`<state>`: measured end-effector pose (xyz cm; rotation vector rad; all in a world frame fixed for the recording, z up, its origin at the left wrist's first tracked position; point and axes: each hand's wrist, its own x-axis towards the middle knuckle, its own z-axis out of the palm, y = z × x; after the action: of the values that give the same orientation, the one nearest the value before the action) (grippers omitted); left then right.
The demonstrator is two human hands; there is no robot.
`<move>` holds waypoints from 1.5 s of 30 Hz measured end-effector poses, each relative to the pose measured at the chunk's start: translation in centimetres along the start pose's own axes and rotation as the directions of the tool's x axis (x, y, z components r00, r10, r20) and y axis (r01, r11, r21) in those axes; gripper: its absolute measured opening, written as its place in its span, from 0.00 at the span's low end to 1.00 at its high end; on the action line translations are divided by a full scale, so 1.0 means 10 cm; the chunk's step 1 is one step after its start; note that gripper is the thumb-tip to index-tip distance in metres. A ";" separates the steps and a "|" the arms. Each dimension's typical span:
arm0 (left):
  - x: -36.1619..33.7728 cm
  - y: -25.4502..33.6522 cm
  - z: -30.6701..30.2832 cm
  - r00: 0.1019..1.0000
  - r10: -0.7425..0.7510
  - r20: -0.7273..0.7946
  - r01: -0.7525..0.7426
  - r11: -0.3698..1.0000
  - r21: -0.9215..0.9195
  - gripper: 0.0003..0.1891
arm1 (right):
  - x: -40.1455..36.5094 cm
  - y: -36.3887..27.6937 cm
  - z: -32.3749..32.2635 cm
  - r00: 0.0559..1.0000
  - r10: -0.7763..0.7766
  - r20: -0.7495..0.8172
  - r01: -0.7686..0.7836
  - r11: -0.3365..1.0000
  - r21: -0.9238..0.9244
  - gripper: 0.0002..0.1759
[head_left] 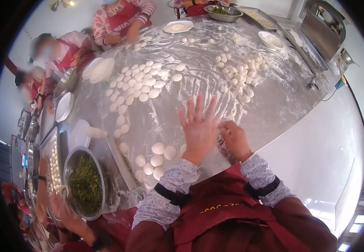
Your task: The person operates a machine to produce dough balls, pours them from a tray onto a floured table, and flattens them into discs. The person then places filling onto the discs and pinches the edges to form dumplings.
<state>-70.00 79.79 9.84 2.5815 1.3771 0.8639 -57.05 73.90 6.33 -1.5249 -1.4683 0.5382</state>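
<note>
My left hand [200, 133] is held over the floury metal table [270, 119] with its fingers stretched apart. Just right of it, my right hand [234, 139] has its fingers curled together; what they hold, if anything, I cannot make out. Several flattened dough rounds [157, 160] lie to the left of my left wrist, one partly hidden behind it. Farther off on the left spreads a larger group of flattened dough pieces [138, 84]. Beyond my hands, toward the right, sits a pile of small dough balls [238, 75] dusted with flour.
A steel bowl of chopped green filling [85, 185] stands at left, near a rolling pin [121, 164] and a tray of small dough pieces [55, 164]. A co-worker's hands [66, 212] work beside the bowl. Other people in red aprons line the far side. A flour plate [271, 40] lies at right.
</note>
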 end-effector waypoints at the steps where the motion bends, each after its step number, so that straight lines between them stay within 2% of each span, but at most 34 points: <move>1: 0.01 0.07 0.08 1.000 0.002 0.002 -0.001 1.000 -0.005 0.31 | 0.08 0.01 -0.10 0.982 0.165 -0.095 -0.162 0.986 0.047 0.13; 3: -0.03 0.15 0.28 0.991 0.133 0.020 -0.132 0.990 -0.058 0.31 | 0.27 0.17 -0.29 0.958 0.092 -0.271 -0.119 0.989 -0.084 0.17; 4: -0.07 0.15 0.39 0.991 0.135 0.024 -0.133 0.989 -0.067 0.31 | 0.35 0.28 -0.38 0.957 0.098 -0.273 -0.126 0.988 -0.089 0.17; 6: -0.11 0.12 0.60 0.983 0.130 0.128 -0.127 0.991 -0.029 0.30 | 0.52 0.54 -0.50 0.906 -0.239 -0.350 0.055 0.885 -0.462 0.20; 7: -0.16 0.13 0.65 0.982 0.128 0.139 -0.124 0.992 -0.037 0.30 | 0.52 0.68 -0.51 0.910 -0.227 -0.346 0.044 0.885 -0.464 0.20; 9: -0.08 0.09 0.67 0.988 0.131 0.084 -0.131 0.991 0.004 0.29 | 0.69 0.85 -0.50 0.918 -0.263 -0.297 0.044 0.811 -0.584 0.20; 10: -0.06 0.07 0.65 0.988 0.133 0.073 -0.134 0.991 0.012 0.29 | 0.73 0.79 -0.49 0.914 -0.274 -0.300 0.053 0.812 -0.581 0.20; 12: -0.12 0.05 0.63 0.992 0.088 0.094 -0.088 0.996 -0.008 0.29 | 0.66 0.69 -0.51 0.953 0.105 -0.284 -0.218 0.888 -0.405 0.16; 13: -0.16 0.03 0.61 0.992 0.087 0.093 -0.087 0.996 -0.009 0.29 | 0.59 0.59 -0.52 0.953 0.103 -0.283 -0.217 0.888 -0.406 0.16; 15: -0.22 -0.08 0.56 0.993 0.058 0.106 -0.061 0.998 0.021 0.29 | 0.38 0.37 -0.48 0.962 0.245 -0.117 -0.262 0.950 -0.167 0.12; 16: -0.23 -0.14 0.53 0.992 0.060 0.109 -0.063 0.998 0.023 0.29 | 0.27 0.33 -0.42 0.962 0.247 -0.119 -0.264 0.950 -0.164 0.12; 18: -0.30 -0.24 0.49 0.990 0.018 0.137 -0.030 0.996 0.087 0.28 | 0.01 0.27 -0.29 0.997 0.082 -0.014 -0.083 0.988 -0.130 0.11; 19: -0.31 -0.26 0.47 0.989 0.021 0.144 -0.034 0.995 0.090 0.28 | -0.05 0.24 -0.26 0.996 0.088 -0.016 -0.089 0.988 -0.124 0.11; 21: -0.29 -0.28 0.43 0.982 -0.036 0.183 0.016 0.994 0.109 0.28 | -0.08 0.20 -0.22 0.999 0.001 -0.045 -0.008 0.990 -0.144 0.11; 25: -0.29 -0.29 0.41 0.983 -0.052 0.175 0.036 0.995 0.095 0.27 | -0.04 0.14 -0.25 0.991 0.110 -0.074 -0.116 0.990 -0.077 0.14; 27: -0.29 -0.28 0.39 0.982 -0.050 0.184 0.033 0.995 0.092 0.26 | 0.03 0.09 -0.26 0.999 -0.009 -0.049 0.006 0.998 -0.061 0.18; 28: -0.29 -0.28 0.39 0.981 -0.048 0.187 0.031 0.995 0.093 0.26 | 0.06 0.08 -0.23 0.999 -0.006 -0.051 0.003 0.998 -0.059 0.18; 30: -0.29 -0.27 0.37 0.982 -0.022 0.188 0.004 0.995 0.099 0.25 | 0.12 0.08 -0.10 0.987 -0.158 -0.017 0.157 0.986 -0.046 0.22; 33: -0.31 -0.31 0.38 0.977 0.014 0.215 -0.043 0.991 0.127 0.24 | 0.15 0.13 0.03 0.996 -0.071 0.045 0.074 0.994 -0.079 0.21; 35: -0.32 -0.32 0.33 0.978 -0.007 0.208 -0.013 0.995 0.098 0.24 | 0.16 0.00 0.02 0.996 -0.018 0.084 0.025 0.996 -0.087 0.21; 37: -0.31 -0.31 0.29 0.978 -0.030 0.207 0.018 0.998 0.062 0.24 | 0.06 -0.14 -0.04 0.961 0.238 0.138 -0.244 0.969 0.027 0.18; 38: -0.26 -0.30 0.27 0.984 -0.074 0.161 0.075 0.997 0.004 0.25 | 0.00 -0.12 -0.03 0.960 0.241 0.142 -0.247 0.969 0.025 0.18; 40: -0.15 -0.24 0.22 0.985 -0.125 0.119 0.132 0.989 -0.060 0.25 | -0.14 -0.03 -0.03 0.991 0.124 0.039 -0.127 0.989 0.078 0.14; 41: -0.06 -0.18 0.18 0.991 -0.094 0.099 0.105 0.988 -0.110 0.26 | -0.17 0.00 -0.05 0.991 0.124 0.041 -0.127 0.989 0.076 0.14; 43: 0.07 -0.01 0.13 0.995 -0.064 0.075 0.075 0.984 -0.162 0.28 | -0.20 0.07 -0.12 0.999 -0.042 -0.004 0.042 0.999 -0.027 0.11; 44: 0.13 0.11 0.13 1.000 -0.012 0.024 0.016 0.991 -0.135 0.28 | -0.18 0.11 -0.18 0.999 -0.039 -0.006 0.039 0.999 -0.031 0.11; 45: 0.18 0.20 0.16 0.999 0.043 -0.028 -0.045 0.993 -0.107 0.28 | -0.14 0.16 -0.25 0.997 0.022 -0.074 -0.024 0.999 -0.024 0.11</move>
<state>-66.89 80.32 10.00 2.5373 1.2474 0.9528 -54.37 72.05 5.81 -1.5662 -1.4074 0.4744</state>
